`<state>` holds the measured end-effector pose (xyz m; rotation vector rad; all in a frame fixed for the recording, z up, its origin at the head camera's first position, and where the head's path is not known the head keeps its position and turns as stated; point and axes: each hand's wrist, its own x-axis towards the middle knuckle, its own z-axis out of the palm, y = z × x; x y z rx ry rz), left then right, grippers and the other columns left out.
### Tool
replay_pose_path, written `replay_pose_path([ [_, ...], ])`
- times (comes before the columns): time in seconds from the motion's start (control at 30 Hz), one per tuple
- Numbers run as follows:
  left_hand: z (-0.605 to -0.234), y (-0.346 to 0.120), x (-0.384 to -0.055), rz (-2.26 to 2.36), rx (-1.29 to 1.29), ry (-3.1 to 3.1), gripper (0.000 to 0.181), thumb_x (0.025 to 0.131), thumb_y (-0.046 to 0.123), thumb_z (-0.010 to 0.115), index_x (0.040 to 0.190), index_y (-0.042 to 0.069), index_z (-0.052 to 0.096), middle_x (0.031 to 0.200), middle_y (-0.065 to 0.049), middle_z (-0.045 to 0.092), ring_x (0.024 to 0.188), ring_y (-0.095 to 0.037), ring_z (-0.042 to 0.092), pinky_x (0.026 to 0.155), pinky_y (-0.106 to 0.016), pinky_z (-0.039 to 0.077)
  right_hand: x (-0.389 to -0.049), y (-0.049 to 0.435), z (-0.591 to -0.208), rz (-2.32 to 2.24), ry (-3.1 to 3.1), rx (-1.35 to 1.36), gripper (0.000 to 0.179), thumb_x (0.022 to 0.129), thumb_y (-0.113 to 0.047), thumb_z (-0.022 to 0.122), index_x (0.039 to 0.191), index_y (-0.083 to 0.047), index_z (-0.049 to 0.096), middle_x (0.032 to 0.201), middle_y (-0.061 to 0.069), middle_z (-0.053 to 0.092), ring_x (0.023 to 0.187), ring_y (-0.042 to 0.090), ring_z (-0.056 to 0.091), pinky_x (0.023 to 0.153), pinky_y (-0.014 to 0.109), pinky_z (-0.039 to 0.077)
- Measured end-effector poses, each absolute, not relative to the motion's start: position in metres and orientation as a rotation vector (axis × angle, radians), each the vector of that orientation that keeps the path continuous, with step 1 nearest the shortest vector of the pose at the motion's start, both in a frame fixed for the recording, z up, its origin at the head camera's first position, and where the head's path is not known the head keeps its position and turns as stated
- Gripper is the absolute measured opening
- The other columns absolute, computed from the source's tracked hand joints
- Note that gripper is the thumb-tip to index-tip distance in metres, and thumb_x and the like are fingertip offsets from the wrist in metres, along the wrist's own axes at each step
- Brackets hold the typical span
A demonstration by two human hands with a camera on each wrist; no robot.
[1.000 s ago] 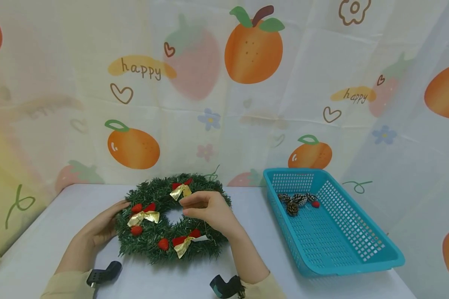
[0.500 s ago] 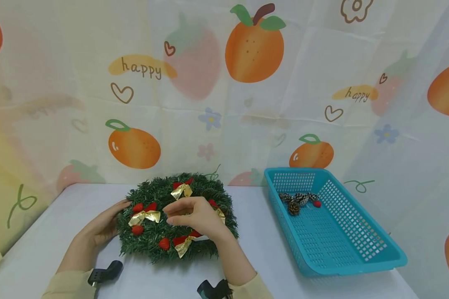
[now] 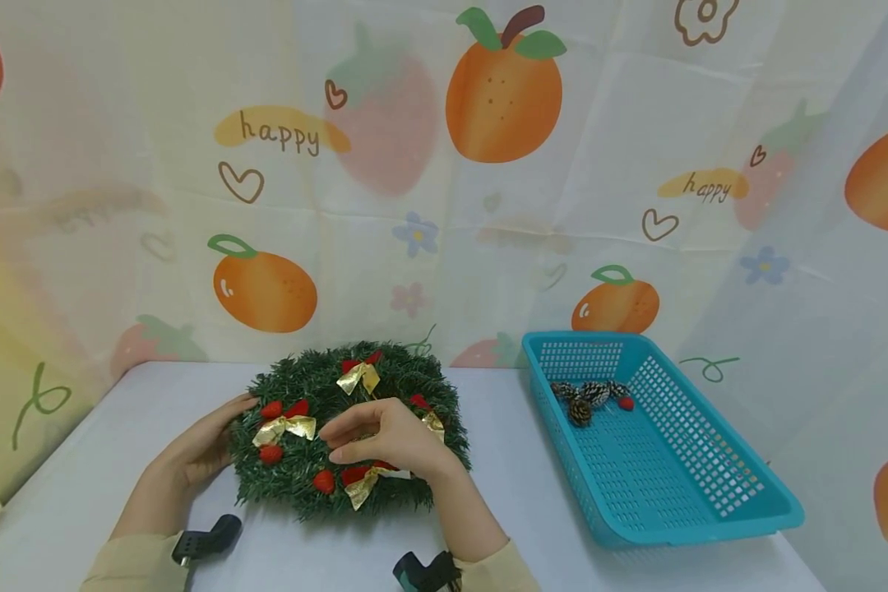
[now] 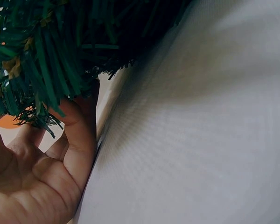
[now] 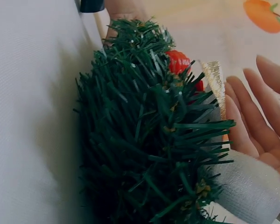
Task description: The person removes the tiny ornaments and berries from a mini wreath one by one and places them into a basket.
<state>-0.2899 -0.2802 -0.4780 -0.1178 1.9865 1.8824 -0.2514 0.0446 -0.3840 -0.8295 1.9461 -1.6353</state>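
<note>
A green Christmas wreath (image 3: 296,485) lies on the white table, trimmed with several red-and-gold bows (image 3: 287,430) and small red berries (image 3: 324,482). My left hand (image 3: 203,441) holds its left edge; in the left wrist view the fingers (image 4: 79,144) reach up into the greenery from below, their tips hidden. Over the wreath's middle hovers my right hand (image 3: 392,440), thumb and fingers apart with nothing visible between them. It hides the centre hole and part of the right side. In the right wrist view, those fingers (image 5: 252,109) are beside a gold bow (image 5: 215,86).
A blue plastic basket (image 3: 599,510) stands on the right of the table, with several pine cones (image 3: 592,396) and one red berry (image 3: 626,404) at its far end. Behind the table hangs a fruit-print cloth (image 3: 488,247). Black wrist cameras (image 3: 207,538) sit on both wrists.
My right hand has moved left and slightly down, from the wreath's right part to over its middle, uncovering a bow on the right. My left hand stays at the left edge.
</note>
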Motion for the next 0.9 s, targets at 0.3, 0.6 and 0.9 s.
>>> replay_pose_path([
  [0.3,-0.478,-0.281,-0.290,1.869,-0.110,1.996,0.088,0.102,0.053,0.038,0.157,0.015,-0.019,0.164,-0.022,-0.019,0.127,-0.014,0.048,0.093,-0.025,0.055,-0.253,0.042,-0.390,-1.539,1.920,-0.861,0.038,0.082,0.002,0.075,0.119,-0.005,0.071,0.125,0.021,0.068,0.111,0.021,0.068,0.090,0.023,0.056],
  [0.6,-0.478,-0.281,-0.289,1.893,-0.084,1.979,0.087,0.103,0.052,0.037,0.156,0.015,-0.021,0.164,-0.024,-0.016,0.106,0.003,0.057,0.091,-0.025,0.056,-0.251,0.039,-0.394,-1.451,1.936,-0.874,0.040,0.080,0.002,0.077,0.119,-0.007,0.070,0.126,0.015,0.069,0.110,0.013,0.069,0.092,0.019,0.054],
  [0.9,-0.476,-0.279,-0.290,1.894,-0.100,1.971,0.089,0.102,0.052,0.038,0.156,0.013,-0.022,0.164,-0.023,-0.016,0.105,0.003,0.056,0.090,-0.024,0.055,-0.250,0.035,-0.398,-1.393,1.992,-0.917,0.039,0.079,0.001,0.079,0.117,-0.006,0.072,0.121,0.013,0.072,0.105,0.006,0.069,0.091,0.018,0.054],
])
